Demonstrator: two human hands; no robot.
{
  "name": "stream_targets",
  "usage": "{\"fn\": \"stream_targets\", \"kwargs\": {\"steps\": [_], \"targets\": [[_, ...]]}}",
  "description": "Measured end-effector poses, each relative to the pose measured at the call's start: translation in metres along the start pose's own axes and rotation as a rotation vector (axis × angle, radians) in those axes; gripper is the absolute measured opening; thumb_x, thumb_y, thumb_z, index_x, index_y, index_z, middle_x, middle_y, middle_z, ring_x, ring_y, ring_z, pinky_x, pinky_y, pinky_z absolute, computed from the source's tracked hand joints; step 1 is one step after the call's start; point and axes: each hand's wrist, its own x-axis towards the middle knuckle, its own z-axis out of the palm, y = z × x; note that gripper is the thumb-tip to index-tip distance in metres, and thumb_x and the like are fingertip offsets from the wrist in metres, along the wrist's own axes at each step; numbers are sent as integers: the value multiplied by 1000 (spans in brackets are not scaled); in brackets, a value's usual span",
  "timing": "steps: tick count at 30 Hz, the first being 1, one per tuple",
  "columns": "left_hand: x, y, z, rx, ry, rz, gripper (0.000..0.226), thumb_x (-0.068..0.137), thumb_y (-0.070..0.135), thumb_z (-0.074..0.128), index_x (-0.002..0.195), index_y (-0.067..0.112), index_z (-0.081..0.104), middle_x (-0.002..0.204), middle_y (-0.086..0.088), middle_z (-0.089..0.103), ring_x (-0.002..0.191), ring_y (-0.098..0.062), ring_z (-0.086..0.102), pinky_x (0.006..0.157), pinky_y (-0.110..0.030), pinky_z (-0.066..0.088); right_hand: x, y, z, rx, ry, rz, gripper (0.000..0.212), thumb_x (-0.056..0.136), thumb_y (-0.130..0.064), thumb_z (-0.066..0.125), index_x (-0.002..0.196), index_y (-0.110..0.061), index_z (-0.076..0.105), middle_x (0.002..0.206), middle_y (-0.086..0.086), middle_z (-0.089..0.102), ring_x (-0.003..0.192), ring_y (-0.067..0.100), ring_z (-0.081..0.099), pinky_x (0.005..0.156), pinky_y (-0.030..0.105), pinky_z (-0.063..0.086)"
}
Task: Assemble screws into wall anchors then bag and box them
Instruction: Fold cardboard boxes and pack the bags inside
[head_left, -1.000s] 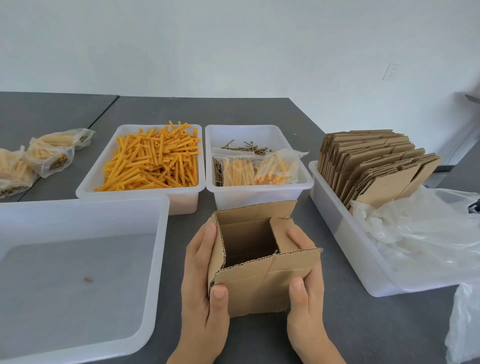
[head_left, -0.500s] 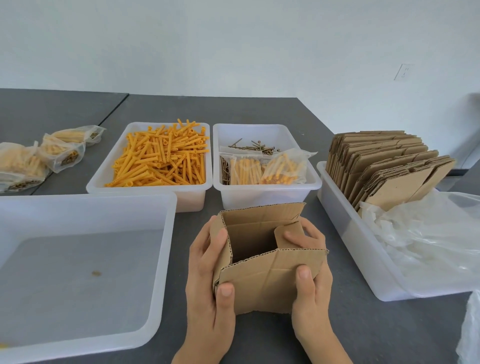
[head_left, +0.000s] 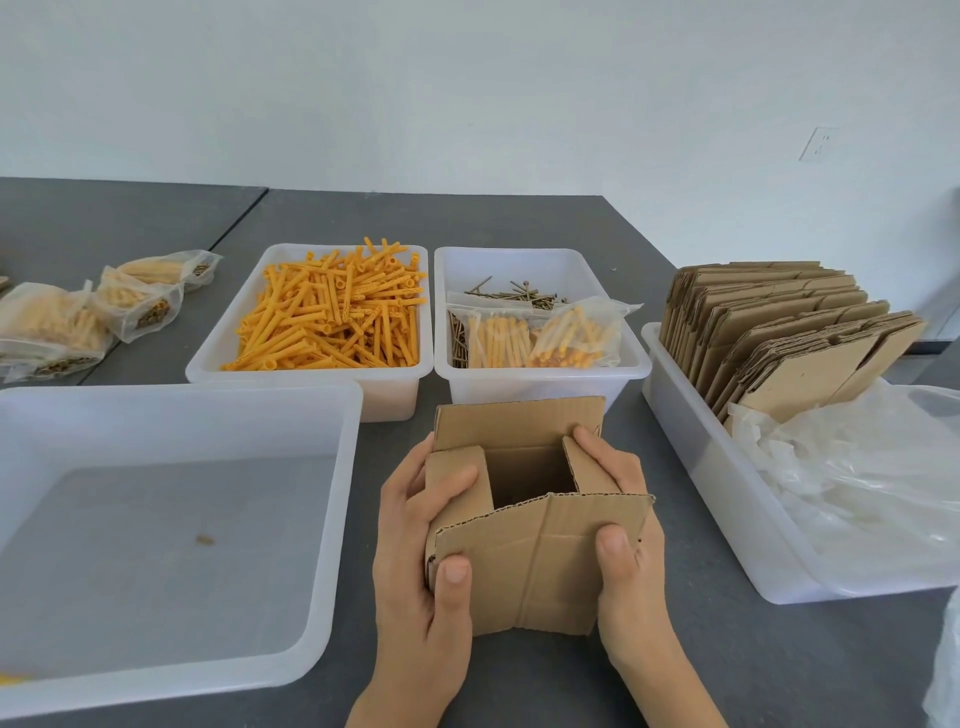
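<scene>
On a dark grey table (head_left: 519, 223), going left to right: at the far left lie several clear plastic bags of pale anchors (head_left: 78, 317). In front of them sits a large translucent white plastic tub (head_left: 332, 519), holding only a small brown speck. Behind it, a smaller white bin (head_left: 208, 358) is heaped with loose orange plastic wall anchors (head_left: 332, 312). Just beside that, a second white bin (head_left: 634, 358) holds dark metal screws (head_left: 514, 296) and two clear bags of assembled orange anchors (head_left: 540, 338).

In the near centre, a small brown corrugated cardboard box (head_left: 535, 561) stands on the table with its top open. The left hand (head_left: 415, 561) grips its left side, thumb on the front wall, fingers curled over the left flap. The right hand (head_left: 631, 540) grips the right side, thumb on the front, fingers curled over the right flap.

At the right, a long white bin (head_left: 691, 467) holds flattened brown cardboard boxes (head_left: 779, 332) standing on edge and crumpled clear plastic bags (head_left: 857, 467).
</scene>
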Motion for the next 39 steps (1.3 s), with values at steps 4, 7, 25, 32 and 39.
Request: {"fn": "stream_targets", "kwargs": {"steps": [4, 7, 25, 32, 39], "targets": [[0, 0, 0, -18, 23, -13, 45, 99, 65, 31, 124, 40, 58, 149, 6, 43, 131, -20, 51, 99, -16, 43, -4, 1, 2, 40, 42, -10, 59, 75, -91, 34, 117, -57, 57, 117, -21, 59, 111, 2, 58, 92, 16, 42], [0, -1, 1, -14, 32, -17, 41, 99, 64, 30, 122, 44, 58, 149, 8, 43, 132, -18, 50, 100, -17, 42, -6, 1, 3, 69, 69, 22, 57, 72, -92, 37, 111, -58, 58, 109, -25, 61, 105, 1, 60, 88, 27, 42], [0, 12, 1, -48, 37, -101, 48, 93, 43, 39, 140, 36, 44, 146, 17, 48, 130, -8, 50, 97, -15, 45, -4, -20, 1, 110, 35, 48, 32, 84, -39, 45, 110, -25, 59, 111, -18, 60, 109, 1, 54, 84, 5, 39], [3, 11, 1, -90, -33, -130, 60, 94, 47, 35, 153, 42, 27, 158, 16, 34, 145, -10, 33, 112, -56, 31, -2, -29, -2, 217, -30, 73, 58, 84, -46, 51, 138, -49, 31, 122, -26, 57, 116, -2, 56, 85, 6, 43], [4, 11, 0, -91, -53, -132, 63, 94, 60, 37, 151, 35, 33, 156, 8, 37, 143, -19, 36, 110, -59, 35, -3, -25, -4, 159, -30, 83, 55, 82, -49, 50, 136, -44, 46, 140, -11, 51, 132, 12, 46, 110, 48, 34]]}}
